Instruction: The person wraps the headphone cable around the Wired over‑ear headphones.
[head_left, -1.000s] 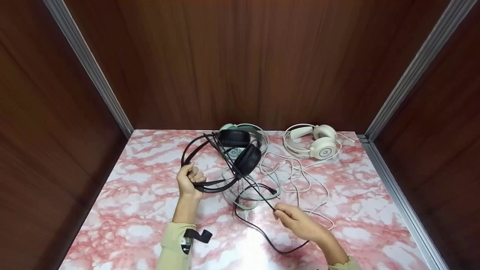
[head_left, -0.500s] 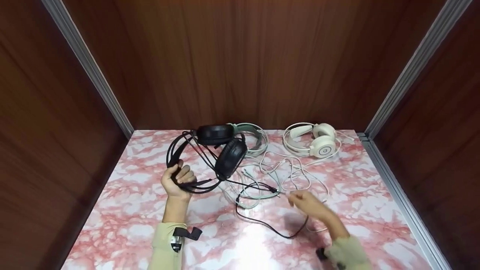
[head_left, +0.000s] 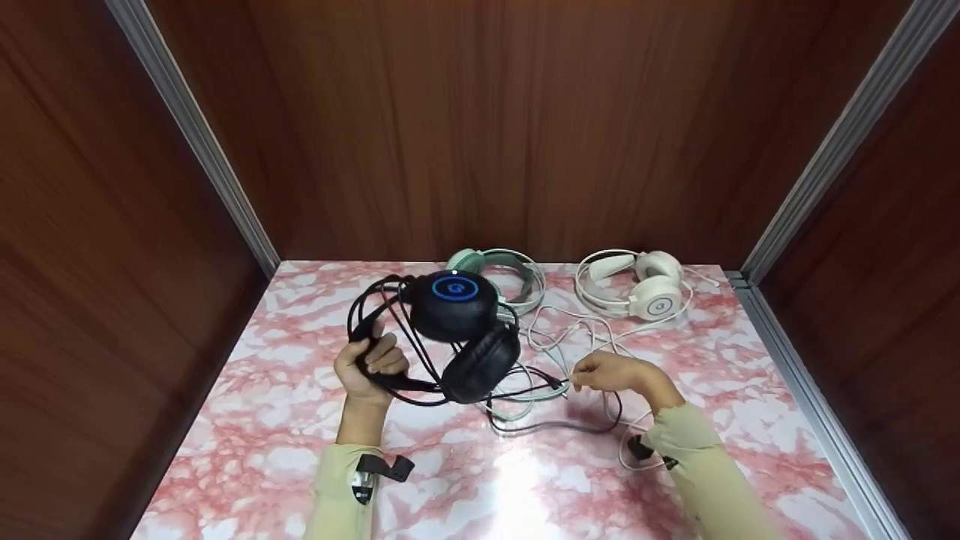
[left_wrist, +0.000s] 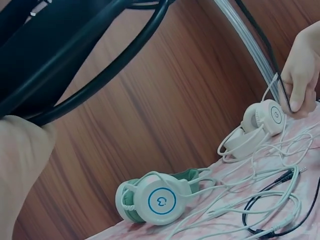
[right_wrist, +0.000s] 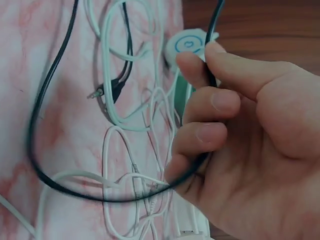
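My left hand (head_left: pixel 375 367) grips the headband of a pair of black headphones (head_left: pixel 454 311), held up above the table. One ear cup shows a glowing blue ring, and some of the black cable is wrapped round the headband. To the right, my right hand (head_left: pixel 611 373) pinches the black cable (right_wrist: pixel 35 130) between thumb and forefinger; a slack loop passes by the curled lower fingers. The cable's plug end (right_wrist: pixel 117 90) lies among pale cords on the table. Behind the black pair sit mint-green and white headphones (left_wrist: pixel 161 201), partly hidden in the head view.
White headphones (head_left: pixel 658 298) rest at the back right of the pink marbled table (head_left: pixel 247 450). Their pale cords (head_left: pixel 570 319) tangle across the middle with the green pair's cord. Brown wooden panels (head_left: pixel 487 135) and metal posts (head_left: pixel 832 142) enclose the back and sides.
The black headphones first shifted left, then came back right and turned, so a lit ear cup now shows. My right hand moved up and away from me, and the cable's loop on the table rose.
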